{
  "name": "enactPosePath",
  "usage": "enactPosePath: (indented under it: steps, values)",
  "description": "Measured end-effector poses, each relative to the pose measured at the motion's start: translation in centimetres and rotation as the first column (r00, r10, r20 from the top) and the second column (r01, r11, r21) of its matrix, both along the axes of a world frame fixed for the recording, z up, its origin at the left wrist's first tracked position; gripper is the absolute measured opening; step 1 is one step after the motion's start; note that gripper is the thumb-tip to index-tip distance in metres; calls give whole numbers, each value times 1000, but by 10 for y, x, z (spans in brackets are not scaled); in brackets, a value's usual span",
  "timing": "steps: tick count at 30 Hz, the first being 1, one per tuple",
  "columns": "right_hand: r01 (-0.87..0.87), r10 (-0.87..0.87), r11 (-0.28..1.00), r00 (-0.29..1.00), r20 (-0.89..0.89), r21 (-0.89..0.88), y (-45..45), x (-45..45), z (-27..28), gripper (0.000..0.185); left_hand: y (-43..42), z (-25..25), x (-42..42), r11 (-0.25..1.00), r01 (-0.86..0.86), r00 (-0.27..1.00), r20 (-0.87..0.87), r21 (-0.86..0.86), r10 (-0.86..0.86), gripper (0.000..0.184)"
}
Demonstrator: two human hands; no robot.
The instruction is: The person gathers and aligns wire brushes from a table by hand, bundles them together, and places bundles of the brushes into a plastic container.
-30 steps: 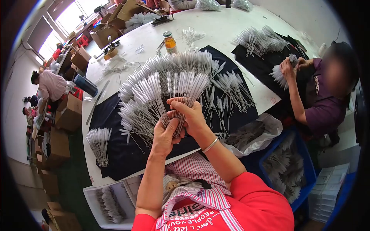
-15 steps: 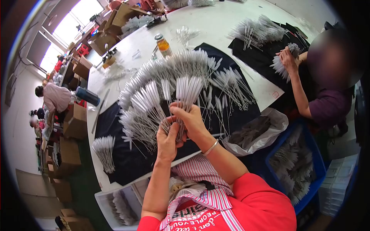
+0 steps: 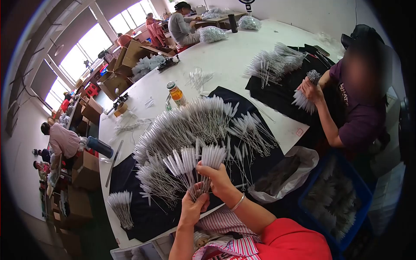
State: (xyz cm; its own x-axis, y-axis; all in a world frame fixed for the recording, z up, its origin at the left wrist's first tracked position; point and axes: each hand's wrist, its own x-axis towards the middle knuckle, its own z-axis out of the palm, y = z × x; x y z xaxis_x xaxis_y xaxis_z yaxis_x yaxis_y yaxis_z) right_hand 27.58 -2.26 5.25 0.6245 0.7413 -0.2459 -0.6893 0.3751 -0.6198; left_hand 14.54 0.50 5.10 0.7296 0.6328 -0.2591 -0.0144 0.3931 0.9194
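My left hand [image 3: 193, 209] is closed around the wire handles of a fanned bunch of straw brushes [image 3: 183, 164], white bristles pointing up. Just right of it, my right hand [image 3: 220, 181] grips a second bunch of straw brushes [image 3: 213, 156], its thumb pressed across them. The two bunches meet at the handles, where fingers partly hide the wires. Beyond my hands, a wide pile of loose straw brushes [image 3: 186, 119] covers a dark cloth [image 3: 145, 223]. A smaller bunch of brushes [image 3: 120, 208] lies apart at the left.
Across the white table [image 3: 260, 37] stand a jar with orange contents [image 3: 176, 94] and a dark blue bottle [image 3: 99, 146]. On the right, a co-worker [image 3: 357, 102] holds a brush bundle. A white sack [image 3: 310, 162] and a blue crate [image 3: 366, 200] sit beside the table.
The view has tilted up, so the table sits lower and more of the room's far side shows. My hands still hold the brushes; the left-hand bunch appears more fanned out.
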Motion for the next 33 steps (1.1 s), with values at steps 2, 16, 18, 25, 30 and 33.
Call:
enactPosePath:
  steps: [2, 16, 18, 25, 30, 33]
  values:
    - [-1, 2, 999, 1000, -13, 41, -9, 0, 10, 17, -3, 4, -4, 998, 45, 999, -13, 38, -45, 37]
    - [-194, 186, 966, 981, 59, 170, -22, -10, 20, 54, -36, 1, -15, 897, -23, 953, 261, -442, 153, 37]
    - [-328, 303, 869, 945, 126, 372, -20, -14, 2, 79, -30, -6, -26, 813, 133, 890, 429, -567, 154, 34]
    - [-147, 279, 857, 938, -207, 494, -20, -16, 2, 50, -20, -8, -37, 791, 319, 853, 521, -522, 0, 32]
    - [-26, 51, 989, 984, 170, -149, -15, 5, -15, 34, -27, -5, -40, 914, 230, 885, 462, -333, -54, 34]
    - [434, 114, 798, 574, 811, -419, -7, 10, -57, 41, -26, -1, -41, 982, 26, 935, 353, -189, 43, 48]
